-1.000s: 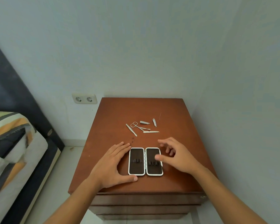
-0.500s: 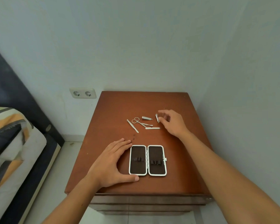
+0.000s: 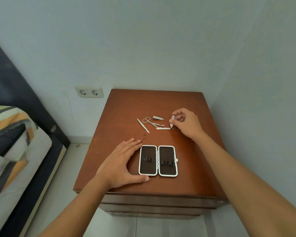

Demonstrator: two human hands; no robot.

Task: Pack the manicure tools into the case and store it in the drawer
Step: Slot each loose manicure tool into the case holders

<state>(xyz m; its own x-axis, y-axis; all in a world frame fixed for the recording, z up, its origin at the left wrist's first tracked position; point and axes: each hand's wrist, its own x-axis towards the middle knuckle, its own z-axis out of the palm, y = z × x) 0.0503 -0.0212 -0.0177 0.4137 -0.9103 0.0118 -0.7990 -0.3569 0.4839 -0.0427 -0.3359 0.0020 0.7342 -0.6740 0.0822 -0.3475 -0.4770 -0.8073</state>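
Left side: bed (image 3: 12, 142) with striped bedding, wall socket (image 3: 89, 92) behind it, neither in play. Left hand (image 3: 121, 164) lies flat on the nightstand (image 3: 161, 103), palm down, fingers spread, holding nothing; thumb sits against the near-left corner of the case (image 3: 158, 160), looks like bracing. Case is open flat, 2 halves side by side, dark lining, elastic loops in each half all empty, clasp on the right edge. So 0 tools packed yet. Behind the case, well apart from it, loose tools in a row: tweezers (image 3: 143, 125) lying diagonal, scissors (image 3: 149, 121) just beside them, larger nail clipper (image 3: 158, 118) behind, a flat nail file (image 3: 163, 128) in front. Far right: right hand (image 3: 186, 124) pinches the small clipper (image 3: 172, 119) between thumb and fingertips, narrow grip, clipper tilted with its lower end at or just off the wood, cannot tell which. Step in hand, I judge: picking the 1st tool. Next move calls for carrying it to the case and sliding it under a loop, left hand keeping the case from skating. Drawers (image 3: 157, 202) below are closed; one needs opening later.
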